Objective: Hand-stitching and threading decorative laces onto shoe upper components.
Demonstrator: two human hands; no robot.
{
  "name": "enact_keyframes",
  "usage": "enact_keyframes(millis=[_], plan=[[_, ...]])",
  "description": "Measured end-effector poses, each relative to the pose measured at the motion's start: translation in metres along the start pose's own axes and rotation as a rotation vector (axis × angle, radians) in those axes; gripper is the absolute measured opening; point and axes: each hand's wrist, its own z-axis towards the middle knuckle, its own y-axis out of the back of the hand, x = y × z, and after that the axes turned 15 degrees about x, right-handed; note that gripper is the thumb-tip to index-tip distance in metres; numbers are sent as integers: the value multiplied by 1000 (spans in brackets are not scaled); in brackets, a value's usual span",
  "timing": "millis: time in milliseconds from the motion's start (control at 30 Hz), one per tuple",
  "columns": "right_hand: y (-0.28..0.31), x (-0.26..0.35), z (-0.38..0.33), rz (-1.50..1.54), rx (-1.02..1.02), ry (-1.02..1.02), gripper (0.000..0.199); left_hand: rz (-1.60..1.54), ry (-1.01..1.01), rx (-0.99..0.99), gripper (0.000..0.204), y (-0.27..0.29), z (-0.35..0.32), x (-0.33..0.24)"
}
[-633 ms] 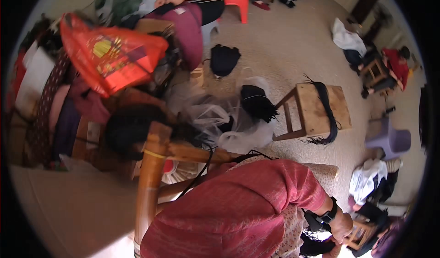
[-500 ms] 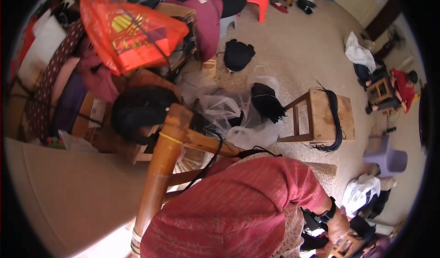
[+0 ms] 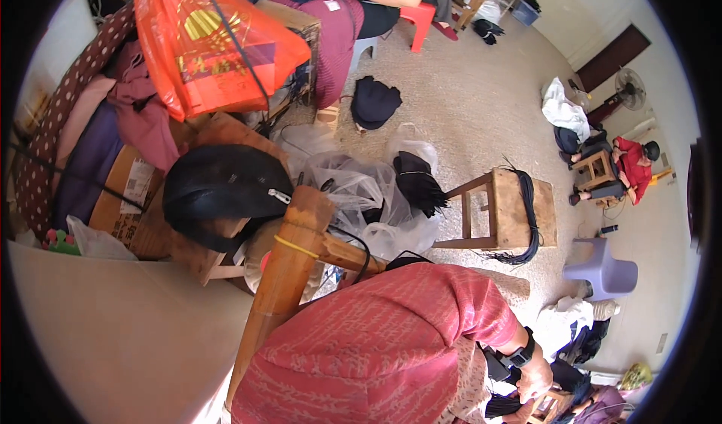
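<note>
**Black strands at the low right edge**

Head view. Right hand (image 3: 538,382), below a dark wristwatch (image 3: 521,356), down at the picture's lower right rim, resting against a black hair bundle (image 3: 499,407) by the floor. Too small and too bent by the rim to tell whether curled shut on the strands or merely touching. Left hand out of sight.

Best handled, by judgement, with a firm pinch near one end of the bundle, strands kept parallel and lifted clear of the clutter around them, not dragged.

Packaging, from upper left round:
- Orange plastic bag (image 3: 203,48) with yellow print, hanging over the heap of cloth.
- Brown cardboard box (image 3: 120,198) beneath, with a white rectangular label (image 3: 137,179) on its side.
- Clear plastic bags (image 3: 353,191), crumpled, at centre beside a wooden post (image 3: 286,281) ringed by a yellow rubber band (image 3: 295,247).
- White bag (image 3: 564,112) on the floor, far right.
</note>
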Motion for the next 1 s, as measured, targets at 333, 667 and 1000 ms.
enact_keyframes(millis=[333, 667, 1000], plan=[[-81, -72, -97, 226, -81, -199, 11, 76, -60, 85, 47, 105, -136, 70], [-87, -85, -78, 960, -387, -586, 13, -341, 1331, -56, 37, 41, -608, -161], [-82, -113, -52, 952, -277, -501, 12, -290, 1574, 62, 44, -87, -615, -211]])
